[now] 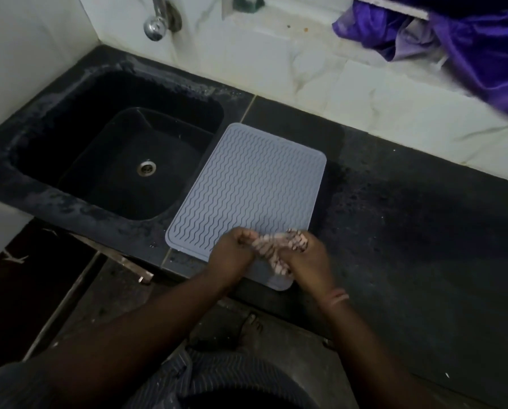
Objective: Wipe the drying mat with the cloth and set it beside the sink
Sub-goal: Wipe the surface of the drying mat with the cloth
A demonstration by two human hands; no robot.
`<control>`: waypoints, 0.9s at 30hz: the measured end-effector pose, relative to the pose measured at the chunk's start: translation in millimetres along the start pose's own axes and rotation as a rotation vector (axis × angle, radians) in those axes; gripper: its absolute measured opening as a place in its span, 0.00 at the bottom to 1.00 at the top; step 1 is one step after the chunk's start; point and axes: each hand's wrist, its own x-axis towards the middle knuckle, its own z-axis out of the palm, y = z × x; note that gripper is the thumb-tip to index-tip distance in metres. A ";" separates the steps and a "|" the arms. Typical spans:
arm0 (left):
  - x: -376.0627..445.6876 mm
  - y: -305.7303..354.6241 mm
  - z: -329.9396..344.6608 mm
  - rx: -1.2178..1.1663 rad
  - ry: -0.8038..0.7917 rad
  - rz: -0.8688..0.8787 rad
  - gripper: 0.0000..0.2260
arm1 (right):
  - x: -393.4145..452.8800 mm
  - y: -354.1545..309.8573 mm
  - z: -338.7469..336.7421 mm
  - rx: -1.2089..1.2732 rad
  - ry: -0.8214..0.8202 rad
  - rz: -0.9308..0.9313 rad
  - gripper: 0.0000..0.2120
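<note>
Both hands up close, left grip (235, 252) and right grip (308, 258) each curled tight around a bunched pinkish cloth (279, 246). Black desk (409, 231), black sink (114, 149), grey drying mat (252, 184) flat just beside the sink, under the cloth.

The drying mat (248, 187) lies on the counter (409, 219) just right of the sink (114, 149), its near edge overhanging.

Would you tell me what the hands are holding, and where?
Both grip the cloth: left hand at one end, right hand at the other.
</note>
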 end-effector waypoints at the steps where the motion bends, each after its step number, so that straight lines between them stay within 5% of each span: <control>1: 2.5 -2.4 -2.6 0.179 0.053 0.072 0.13 | 8.9 -3.9 -1.9 -0.046 0.039 -0.033 0.07; 6: 0.3 -21.8 -1.4 0.668 0.149 0.232 0.13 | 54.4 -2.3 5.0 -0.455 0.137 -0.285 0.15; 10: -4.4 -21.2 4.5 0.829 0.148 0.266 0.22 | 72.3 -4.1 15.1 -0.867 0.274 -0.545 0.15; 15: 4.3 -25.2 -2.2 0.896 0.144 0.264 0.24 | 64.7 12.1 29.9 -1.294 0.002 -0.612 0.17; 27: 19.6 -24.5 -7.7 0.861 0.103 0.285 0.17 | 34.2 11.7 24.2 -1.299 -0.169 -0.523 0.17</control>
